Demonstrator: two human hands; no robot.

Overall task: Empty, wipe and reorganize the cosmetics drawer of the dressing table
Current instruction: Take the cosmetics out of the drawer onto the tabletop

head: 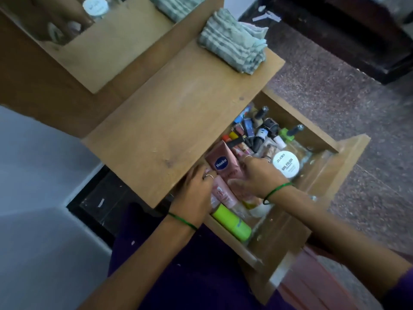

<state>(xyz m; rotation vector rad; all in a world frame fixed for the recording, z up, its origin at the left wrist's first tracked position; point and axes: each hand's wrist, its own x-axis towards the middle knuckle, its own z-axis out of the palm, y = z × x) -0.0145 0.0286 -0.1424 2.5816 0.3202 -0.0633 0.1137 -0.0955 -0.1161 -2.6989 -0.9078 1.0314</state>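
Observation:
The wooden drawer (321,175) is pulled out under the dressing table top (178,113) and is full of cosmetics. A pink Vaseline tube (223,163) stands between my hands. My left hand (196,191) reaches in under the table edge, fingers curled against a pink tube (223,195). My right hand (259,175) grips the Vaseline tube from the right. A white nail polish remover jar (286,164) sits right of that hand. A lime green tube (232,222) lies at the drawer's near side. Nail polish bottles and lipsticks (261,128) crowd the far end.
A folded green striped cloth (232,48) lies on the table top's far right corner. A mirror (89,41) leans behind the top, reflecting a jar and the cloth. Speckled floor (335,86) spreads to the right, dark furniture (357,30) beyond.

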